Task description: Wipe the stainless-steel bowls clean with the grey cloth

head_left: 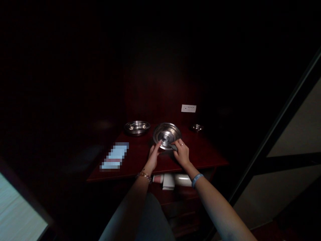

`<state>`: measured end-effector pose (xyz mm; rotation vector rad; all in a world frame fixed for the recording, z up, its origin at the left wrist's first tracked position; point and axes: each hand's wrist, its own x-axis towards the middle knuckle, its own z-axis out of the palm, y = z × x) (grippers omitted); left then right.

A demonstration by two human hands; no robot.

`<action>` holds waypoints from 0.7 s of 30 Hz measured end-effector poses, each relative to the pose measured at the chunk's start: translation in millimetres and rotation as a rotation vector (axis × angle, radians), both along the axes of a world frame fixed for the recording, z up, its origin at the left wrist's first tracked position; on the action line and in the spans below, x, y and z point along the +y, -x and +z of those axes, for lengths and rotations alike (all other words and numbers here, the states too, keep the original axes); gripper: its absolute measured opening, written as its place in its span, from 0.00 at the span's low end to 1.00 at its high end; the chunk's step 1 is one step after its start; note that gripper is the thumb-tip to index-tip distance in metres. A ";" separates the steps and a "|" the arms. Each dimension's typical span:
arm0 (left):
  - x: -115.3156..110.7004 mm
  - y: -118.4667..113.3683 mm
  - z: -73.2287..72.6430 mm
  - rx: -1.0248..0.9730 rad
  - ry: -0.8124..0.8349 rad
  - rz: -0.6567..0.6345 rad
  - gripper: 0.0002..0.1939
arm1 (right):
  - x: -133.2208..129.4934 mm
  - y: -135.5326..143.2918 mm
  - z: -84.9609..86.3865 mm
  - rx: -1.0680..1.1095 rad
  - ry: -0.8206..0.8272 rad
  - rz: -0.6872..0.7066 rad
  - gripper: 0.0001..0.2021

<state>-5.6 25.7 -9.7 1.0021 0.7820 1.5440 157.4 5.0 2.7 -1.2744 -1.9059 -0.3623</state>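
A shiny metal bowl [168, 129] is tilted toward me over the dark red tabletop, so its inside shows. My left hand [152, 159] grips its near left rim, thumb over the inside and fingers hidden underneath. At the near right rim, my right hand [182, 153] is closed around a small grey piece that looks like a cloth [173, 147], pressed against the inside of the bowl. Most of this cloth is covered by the fingers.
Metal basins [137, 128] stand back left on the red table [200, 150], a small metal bowl [197, 128] back right. A blurred-out light rectangle [115, 156] lies left. A wall socket [189, 108] is behind. Under the tabletop sit a pink cup [157, 178] and a white box [169, 181].
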 end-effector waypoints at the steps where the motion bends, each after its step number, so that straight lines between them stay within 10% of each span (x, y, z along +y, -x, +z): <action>1: -0.7 -1.4 0.3 0.022 -0.017 -0.009 0.29 | 0.3 0.3 -0.2 -0.012 0.003 -0.008 0.14; 21: 7.0 0.7 -7.0 0.026 0.023 0.175 0.26 | -3.5 1.4 4.6 -0.083 0.030 0.038 0.15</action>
